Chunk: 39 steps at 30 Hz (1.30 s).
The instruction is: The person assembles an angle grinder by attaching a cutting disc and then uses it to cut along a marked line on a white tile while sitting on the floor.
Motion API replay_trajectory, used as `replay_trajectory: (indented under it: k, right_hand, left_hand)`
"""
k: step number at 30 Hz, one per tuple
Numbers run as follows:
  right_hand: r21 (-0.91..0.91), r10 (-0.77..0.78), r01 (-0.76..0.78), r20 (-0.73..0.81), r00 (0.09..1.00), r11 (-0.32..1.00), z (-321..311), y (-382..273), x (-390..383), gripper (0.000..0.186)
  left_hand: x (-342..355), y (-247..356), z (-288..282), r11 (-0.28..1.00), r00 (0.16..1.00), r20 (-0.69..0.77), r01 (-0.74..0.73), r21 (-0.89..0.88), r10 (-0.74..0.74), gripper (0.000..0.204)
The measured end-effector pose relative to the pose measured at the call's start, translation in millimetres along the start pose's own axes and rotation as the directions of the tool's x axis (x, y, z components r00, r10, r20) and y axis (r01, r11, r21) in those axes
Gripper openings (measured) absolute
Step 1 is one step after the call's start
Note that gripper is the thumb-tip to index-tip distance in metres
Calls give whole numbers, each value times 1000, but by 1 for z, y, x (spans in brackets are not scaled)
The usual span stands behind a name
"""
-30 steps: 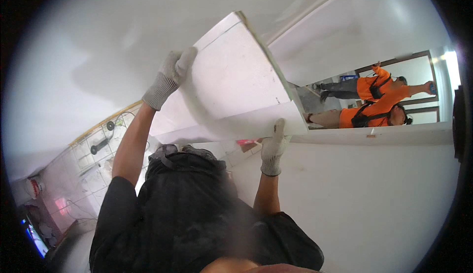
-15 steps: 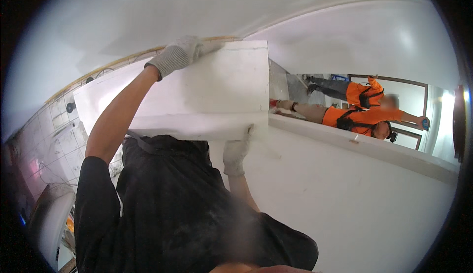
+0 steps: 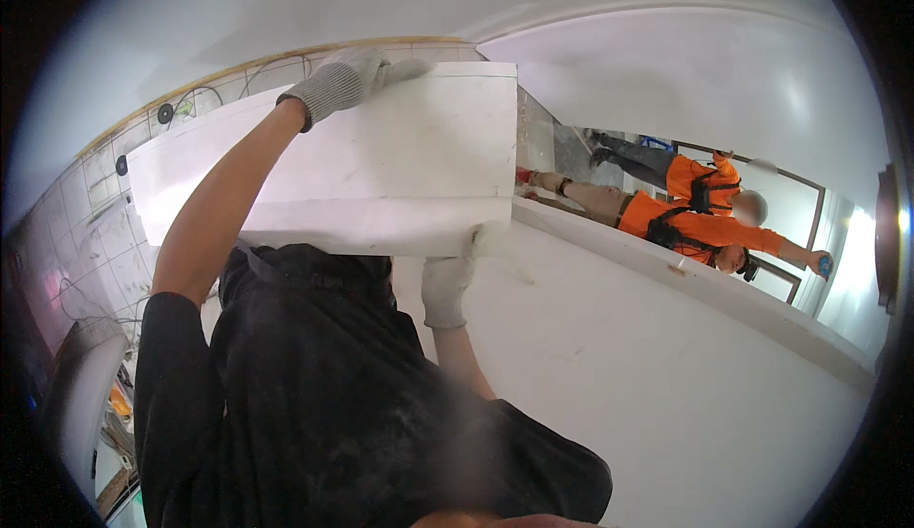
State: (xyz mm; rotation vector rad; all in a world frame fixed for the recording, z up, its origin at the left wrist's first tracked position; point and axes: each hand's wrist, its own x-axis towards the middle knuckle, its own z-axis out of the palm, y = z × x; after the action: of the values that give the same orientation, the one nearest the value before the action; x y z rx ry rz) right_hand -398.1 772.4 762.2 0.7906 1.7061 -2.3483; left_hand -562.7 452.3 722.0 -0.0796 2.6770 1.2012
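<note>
A long white panel [image 3: 381, 157] with a lengthwise ridge near its close edge lies across in front of my body. On its far edge, my left hand [image 3: 345, 85] in a grey knitted glove is closed, the thumb side stretched along the edge and the fingers hidden behind it. At the near edge toward the right end, my right hand [image 3: 449, 285], gloved too, grips from below with the thumb laid on the face. Its other fingers are mostly hidden under the panel.
A white wall [image 3: 590, 366] with a ledge [image 3: 705, 276] stands to the right. Beyond it are two people in orange shirts [image 3: 700, 228], one with an arm stretched out holding something blue. Grimy white floor tiles [image 3: 100, 233] with cables lie at the left, beside a pale curved object [image 3: 86, 404].
The panel and both hands sit slightly higher and farther left in the picture, as the whole view has shifted. More tiles show past the far edge. Both hands keep their hold.
</note>
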Motion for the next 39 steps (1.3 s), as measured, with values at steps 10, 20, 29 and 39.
replay_trajectory:
  k: [10, 20, 29, 39]
  right_hand:
    - [-29, 46, -47, -37, 998, 998, 14, -13, -18, 63]
    - [-40, 20, -20, 0, 1000, 999, 11, -16, -23, 63]
    - [-107, -80, 75, -47, 996, 991, 3, -7, -35, 53]
    - [-619, -99, 641, 680, 727, 454, 55, -62, -107, 35]
  left_hand:
    - [2, -19, 16, 982, 966, -189, -160, 104, 177, 58]
    - [-7, 3, 1, 996, 976, -198, -91, 11, 91, 69]
    - [-33, 10, -26, 950, 993, 17, -113, 290, 114, 53]
    - [-81, -45, -80, 972, 939, -342, -111, -207, 34, 61]
